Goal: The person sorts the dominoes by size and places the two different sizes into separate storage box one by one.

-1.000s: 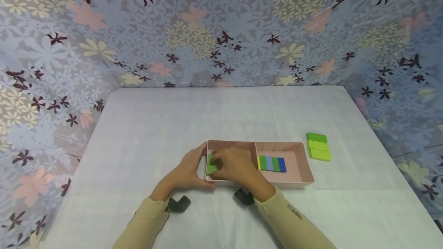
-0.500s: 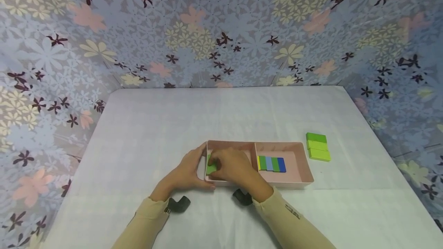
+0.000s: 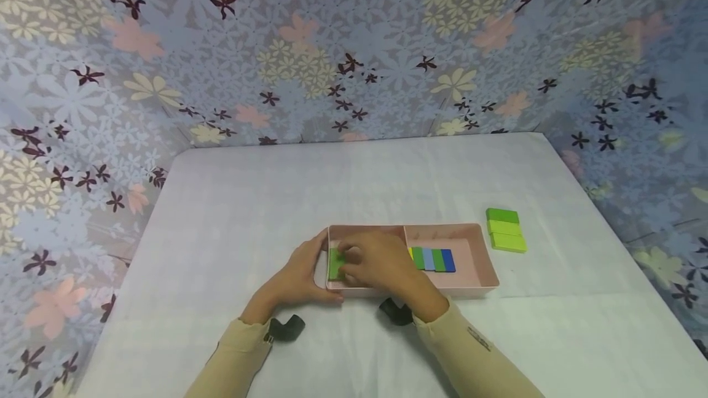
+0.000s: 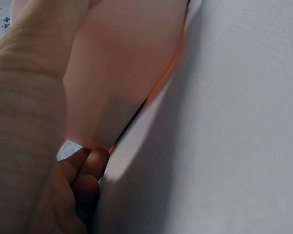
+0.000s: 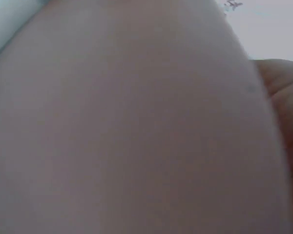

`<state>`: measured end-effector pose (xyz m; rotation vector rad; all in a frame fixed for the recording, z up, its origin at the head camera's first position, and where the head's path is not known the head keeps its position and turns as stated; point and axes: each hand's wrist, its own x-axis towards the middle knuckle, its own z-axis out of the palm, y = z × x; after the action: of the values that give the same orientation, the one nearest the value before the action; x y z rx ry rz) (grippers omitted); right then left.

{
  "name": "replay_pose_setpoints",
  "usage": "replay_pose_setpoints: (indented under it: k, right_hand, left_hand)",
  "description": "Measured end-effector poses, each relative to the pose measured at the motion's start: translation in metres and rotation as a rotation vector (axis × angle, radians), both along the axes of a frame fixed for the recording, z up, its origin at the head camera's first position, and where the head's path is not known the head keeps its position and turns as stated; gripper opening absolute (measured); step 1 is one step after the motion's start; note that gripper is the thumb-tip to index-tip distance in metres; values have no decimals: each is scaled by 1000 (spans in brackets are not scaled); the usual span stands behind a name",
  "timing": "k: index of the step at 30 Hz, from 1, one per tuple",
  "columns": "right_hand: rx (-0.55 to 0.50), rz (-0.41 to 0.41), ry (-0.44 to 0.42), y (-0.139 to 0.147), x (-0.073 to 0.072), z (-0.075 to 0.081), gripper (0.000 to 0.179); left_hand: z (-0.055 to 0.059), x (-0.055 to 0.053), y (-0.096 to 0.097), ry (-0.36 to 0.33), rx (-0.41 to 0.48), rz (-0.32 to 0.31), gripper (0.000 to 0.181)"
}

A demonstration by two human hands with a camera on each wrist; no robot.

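Observation:
A long pink box [image 3: 450, 292] with two compartments lies on the table. My left hand [image 3: 301, 272] grips its left end, thumb along the front wall and fingers at the far corner. In the left wrist view, curled fingertips [image 4: 95, 165] meet the edge of the pink wall. My right hand [image 3: 381, 263] reaches into the left compartment, its curled fingers and thumb around a green block [image 3: 334, 264] at the left wall. The hand hides part of this block. In the right compartment, a row of yellow, green and blue blocks [image 3: 428, 260] lies against the divider. A blurred pink wall fills most of the right wrist view.
To the right of the box, a green block [image 3: 503, 215] and two yellow-green blocks [image 3: 507, 241] lie touching on the white tablecloth [image 3: 265, 189]. Dark wrist straps [image 3: 286, 328] show below the hands. Floral cloth [image 3: 354, 48] hangs behind the table.
My right hand's fingers have curled and shifted slightly over the green block, uncovering more of it. The left hand keeps its hold on the box. The head view has tilted a little.

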<state>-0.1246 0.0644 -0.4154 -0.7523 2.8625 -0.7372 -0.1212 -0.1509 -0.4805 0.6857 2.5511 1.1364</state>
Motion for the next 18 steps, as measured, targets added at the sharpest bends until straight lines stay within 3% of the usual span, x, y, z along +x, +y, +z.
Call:
replay_pose_setpoints:
  k: [8, 12, 18]
  right_hand:
    - [-79, -157, 98, 28, 4, 15, 26]
    - [-86, -191, 141, 45, 5, 16, 27]
    - [-113, -228, 170, 62, 7, 13, 25]
  left_hand:
    - [-1, -1, 3, 44, 61, -19, 131]
    - [-2, 0, 3, 42, 29, 10, 135]
    - [-5, -2, 3, 45, 20, 4, 135]
